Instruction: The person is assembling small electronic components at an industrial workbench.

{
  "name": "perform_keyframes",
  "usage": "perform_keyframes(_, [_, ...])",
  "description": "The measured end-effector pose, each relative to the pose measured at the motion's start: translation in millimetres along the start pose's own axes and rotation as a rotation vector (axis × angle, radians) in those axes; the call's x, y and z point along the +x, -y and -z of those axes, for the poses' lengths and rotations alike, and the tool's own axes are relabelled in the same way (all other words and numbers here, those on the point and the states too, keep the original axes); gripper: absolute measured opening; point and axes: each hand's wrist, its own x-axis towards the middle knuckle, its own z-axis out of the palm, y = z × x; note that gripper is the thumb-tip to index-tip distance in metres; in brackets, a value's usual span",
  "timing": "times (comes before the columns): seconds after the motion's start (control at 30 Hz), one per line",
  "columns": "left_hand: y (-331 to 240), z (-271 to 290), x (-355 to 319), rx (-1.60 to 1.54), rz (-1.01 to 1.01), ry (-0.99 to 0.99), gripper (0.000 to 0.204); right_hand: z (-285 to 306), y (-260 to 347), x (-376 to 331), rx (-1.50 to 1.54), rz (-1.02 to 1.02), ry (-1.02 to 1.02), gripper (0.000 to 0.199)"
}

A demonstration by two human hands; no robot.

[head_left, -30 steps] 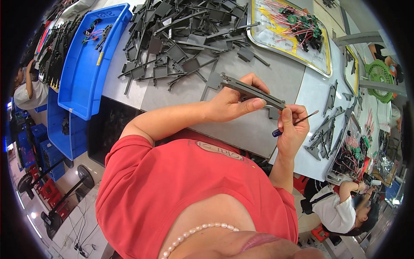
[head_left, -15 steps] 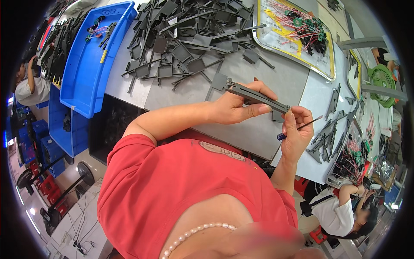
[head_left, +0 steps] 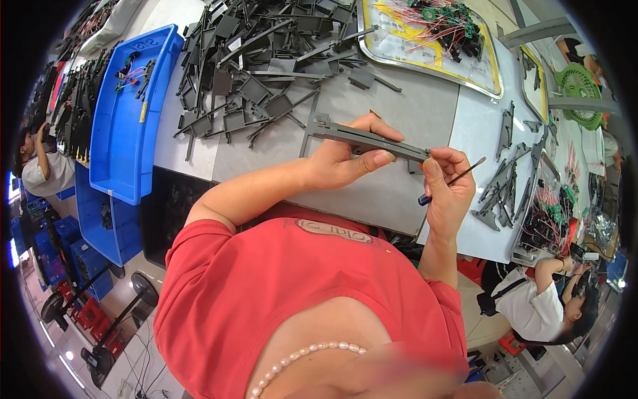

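A long dark grey plastic part (head_left: 372, 140) with a slot along it lies across both hands above the bench. Around its left and middle stretch, my left hand (head_left: 345, 159) is closed, thumb along the near side. The fingertips of my right hand (head_left: 452, 189) pinch the part's right end. That same hand also holds a small screwdriver (head_left: 466, 171) between its fingers, its dark blue handle toward the left and its shaft sticking out to the upper right. Beneath the hands is the grey bench top (head_left: 266, 163).
A heap of similar grey plastic parts (head_left: 266, 73) covers the far left of the bench. Beyond my right hand stands a tray (head_left: 392, 56) with green circuit boards and red wires. A blue bin (head_left: 119, 153) is at left; more grey parts (head_left: 502, 193) lie at right. Two people sit farther off.
The whole view has shifted slightly, and both hands appear a little further left. The screwdriver's shaft points up more steeply. The grey plastic part is still held in both hands.
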Motion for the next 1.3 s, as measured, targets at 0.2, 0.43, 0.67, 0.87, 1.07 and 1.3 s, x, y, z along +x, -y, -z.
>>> perform_keyframes(0.2, [3.7, 2.3, -1.0, 0.104, -0.082, 0.022, 0.029, 0.4, 1.3, 1.6, -0.045, -0.025, 0.035, 0.028])
perform_keyframes(0.43, [-3.0, 2.3, -0.6, 0.046, -0.024, 0.029, 0.028, 7.4, 1.2, 5.3, -0.049, -0.104, 0.234, 0.025])
perform_keyframes(0.67, [-5.2, 1.4, -0.2, -0.057, 0.038, 0.016, 0.026, 2.4, -9.2, 1.8, -0.055, -0.005, 0.158, 0.022])
perform_keyframes(0.87, [2.0, -1.4, -0.7, 0.193, 0.025, 0.012, 0.02, 5.2, 15.9, 18.8, -0.273, 0.146, 0.192, 0.03])
perform_keyframes(1.07, [17.6, -8.1, 0.2, 0.375, -0.268, 0.074, 0.014, -38.4, 18.2, 28.7, -0.64, 0.592, 0.448, 0.034])
perform_keyframes(1.3, [26.4, -7.0, -4.6, 0.315, -0.096, 0.062, 0.011, -48.2, 23.5, 28.5, -0.622, 0.513, 0.464, 0.016])
